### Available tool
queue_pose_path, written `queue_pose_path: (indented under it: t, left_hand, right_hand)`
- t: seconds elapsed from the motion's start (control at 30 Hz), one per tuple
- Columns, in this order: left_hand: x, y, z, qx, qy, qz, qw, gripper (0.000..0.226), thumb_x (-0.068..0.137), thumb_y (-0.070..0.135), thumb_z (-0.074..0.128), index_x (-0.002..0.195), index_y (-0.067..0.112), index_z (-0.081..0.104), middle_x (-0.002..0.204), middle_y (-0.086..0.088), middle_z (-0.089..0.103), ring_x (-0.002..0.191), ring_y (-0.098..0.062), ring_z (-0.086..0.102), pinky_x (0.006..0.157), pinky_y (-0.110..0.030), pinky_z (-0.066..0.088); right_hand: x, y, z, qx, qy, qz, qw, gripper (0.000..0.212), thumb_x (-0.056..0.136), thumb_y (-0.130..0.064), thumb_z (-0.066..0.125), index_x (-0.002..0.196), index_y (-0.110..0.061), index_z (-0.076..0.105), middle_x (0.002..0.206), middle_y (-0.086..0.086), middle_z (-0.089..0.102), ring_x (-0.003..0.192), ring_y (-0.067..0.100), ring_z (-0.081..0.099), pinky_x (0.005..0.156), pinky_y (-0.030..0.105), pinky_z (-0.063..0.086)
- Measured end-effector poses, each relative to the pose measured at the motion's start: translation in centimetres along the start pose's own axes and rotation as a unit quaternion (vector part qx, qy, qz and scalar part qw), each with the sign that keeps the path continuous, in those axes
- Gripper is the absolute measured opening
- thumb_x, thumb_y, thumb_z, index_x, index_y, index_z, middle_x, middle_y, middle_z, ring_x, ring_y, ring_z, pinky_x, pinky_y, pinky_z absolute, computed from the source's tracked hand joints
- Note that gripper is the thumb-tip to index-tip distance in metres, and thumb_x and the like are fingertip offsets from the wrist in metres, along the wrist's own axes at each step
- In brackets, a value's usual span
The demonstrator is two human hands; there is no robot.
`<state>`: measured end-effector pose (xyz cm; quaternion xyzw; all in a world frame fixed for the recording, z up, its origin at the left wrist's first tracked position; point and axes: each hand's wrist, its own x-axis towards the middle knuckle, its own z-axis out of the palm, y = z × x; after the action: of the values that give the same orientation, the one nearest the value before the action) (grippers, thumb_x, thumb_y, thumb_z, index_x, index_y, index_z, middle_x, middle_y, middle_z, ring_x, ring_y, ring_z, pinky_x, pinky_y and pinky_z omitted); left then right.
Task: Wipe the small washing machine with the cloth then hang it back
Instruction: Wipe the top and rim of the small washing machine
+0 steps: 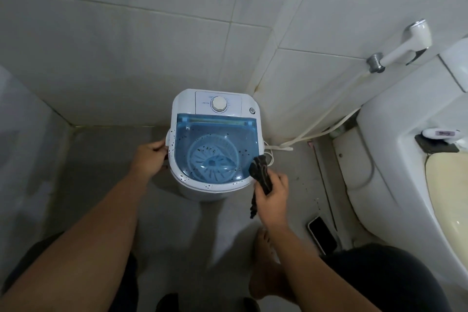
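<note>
A small white washing machine point(215, 102) stands on the floor against the tiled wall, in the middle of the view. Its clear blue lid point(215, 144) is closed and dotted with dark specks, as is the white rim. My left hand point(150, 157) grips the handle on the machine's left side. My right hand point(272, 194) holds a dark cloth point(260, 168), whose upper end touches the lid's front right edge; its other end hangs below my hand.
A white toilet point(395, 159) fills the right side, with a bidet sprayer point(407, 44) on the wall above and its hose point(316, 132) running down behind the machine. A phone point(321, 234) lies on the floor by the toilet. My bare foot point(268, 268) stands below.
</note>
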<state>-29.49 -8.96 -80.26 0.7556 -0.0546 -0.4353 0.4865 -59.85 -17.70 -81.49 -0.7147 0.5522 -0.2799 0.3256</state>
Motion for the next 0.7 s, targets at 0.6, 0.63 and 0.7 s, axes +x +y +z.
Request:
queue_pose_path:
  t: [0.6, 0.63, 0.7]
  left_hand:
    - [0.7, 0.6, -1.6, -0.037, -0.086, -0.085, 0.992, 0.032, 0.099, 0.016, 0.052, 0.123, 0.027, 0.069, 0.112, -0.001, 0.074, 0.105, -0.018, 0.068, 0.094, -0.041, 0.056]
    - [0.6, 0.7, -1.6, -0.041, -0.093, -0.087, 0.991, 0.03, 0.1, 0.016, 0.048, 0.117, 0.029, 0.07, 0.108, 0.001, 0.073, 0.103, -0.016, 0.067, 0.091, -0.04, 0.056]
    - [0.5, 0.8, -1.8, -0.051, -0.097, -0.092, 0.99, 0.029, 0.099, 0.017, 0.045, 0.104, 0.03, 0.07, 0.102, 0.004, 0.072, 0.096, -0.011, 0.066, 0.08, -0.035, 0.056]
  right_hand:
    - [-4.2, -1.1, 3.0, -0.163, -0.097, -0.243, 0.951, 0.058, 0.076, -0.009, 0.074, 0.133, -0.018, 0.066, 0.122, 0.009, 0.059, 0.102, 0.033, 0.058, 0.08, 0.046, 0.052]
    - [-4.4, -1.9, 3.8, -0.173, -0.118, -0.259, 0.943, 0.058, 0.076, -0.011, 0.074, 0.133, -0.019, 0.065, 0.122, 0.009, 0.06, 0.101, 0.032, 0.058, 0.079, 0.046, 0.051]
    - [-4.5, -3.7, 5.3, -0.185, -0.16, -0.296, 0.924, 0.056, 0.078, -0.015, 0.073, 0.133, -0.02, 0.064, 0.12, 0.008, 0.06, 0.099, 0.032, 0.058, 0.078, 0.046, 0.051]
